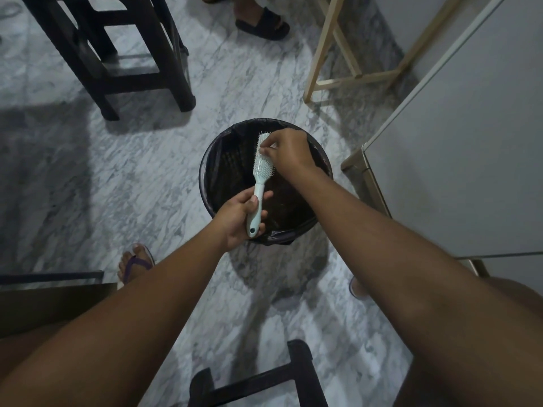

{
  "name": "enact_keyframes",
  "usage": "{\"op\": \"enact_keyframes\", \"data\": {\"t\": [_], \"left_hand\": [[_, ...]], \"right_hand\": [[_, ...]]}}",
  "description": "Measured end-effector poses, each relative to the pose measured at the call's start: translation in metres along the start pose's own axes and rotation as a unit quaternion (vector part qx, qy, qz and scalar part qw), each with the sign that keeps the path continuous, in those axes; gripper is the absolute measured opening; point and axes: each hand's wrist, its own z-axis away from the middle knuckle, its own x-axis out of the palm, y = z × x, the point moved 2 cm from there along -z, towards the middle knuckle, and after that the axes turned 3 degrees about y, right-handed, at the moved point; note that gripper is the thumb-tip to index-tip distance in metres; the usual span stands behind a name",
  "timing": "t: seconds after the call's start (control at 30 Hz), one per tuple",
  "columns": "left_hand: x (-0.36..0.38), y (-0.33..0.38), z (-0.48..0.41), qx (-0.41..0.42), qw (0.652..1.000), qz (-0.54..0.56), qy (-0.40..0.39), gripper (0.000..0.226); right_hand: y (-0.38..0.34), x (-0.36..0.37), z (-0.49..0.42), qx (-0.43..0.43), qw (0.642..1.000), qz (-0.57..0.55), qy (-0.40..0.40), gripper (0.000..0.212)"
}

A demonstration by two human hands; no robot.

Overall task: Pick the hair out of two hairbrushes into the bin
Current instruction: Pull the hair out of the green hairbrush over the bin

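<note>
A pale green paddle hairbrush (pixel 260 171) is held over a round black bin (pixel 211 160) lined with a dark bag, its bristle head pointing away from me. My left hand (pixel 239 218) grips the brush handle near its end. My right hand (pixel 286 152) is over the brush head, fingertips curled and pinching among the bristles near the top. Any hair between the fingers is too fine to make out. Only one brush is in view.
The bin stands on a grey marbled floor (pixel 102 171). A dark wooden stool (pixel 117 54) is at the back left, a light wooden frame (pixel 338 69) at the back right, a grey cabinet (pixel 455 142) on the right. Another person's sandalled foot (pixel 261 24) shows at the top. A dark stool (pixel 258 377) is near me.
</note>
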Motion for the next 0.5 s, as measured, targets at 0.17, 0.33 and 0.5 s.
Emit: {"op": "enact_keyframes", "data": {"t": [0.17,0.33,0.5], "left_hand": [[-0.004,-0.004,0.003,0.004,1.0,0.021,-0.009,0.034],[-0.009,-0.009,0.002,0.008,1.0,0.022,-0.002,0.035],[-0.006,-0.01,0.003,0.012,1.0,0.0,-0.006,0.037]], "right_hand": [[0.005,-0.017,-0.005,0.008,0.994,-0.075,0.078,0.008],[0.001,-0.034,-0.008,0.029,0.963,-0.166,0.209,0.005],[-0.003,-0.019,-0.001,0.115,0.988,-0.104,0.015,0.05]]}}
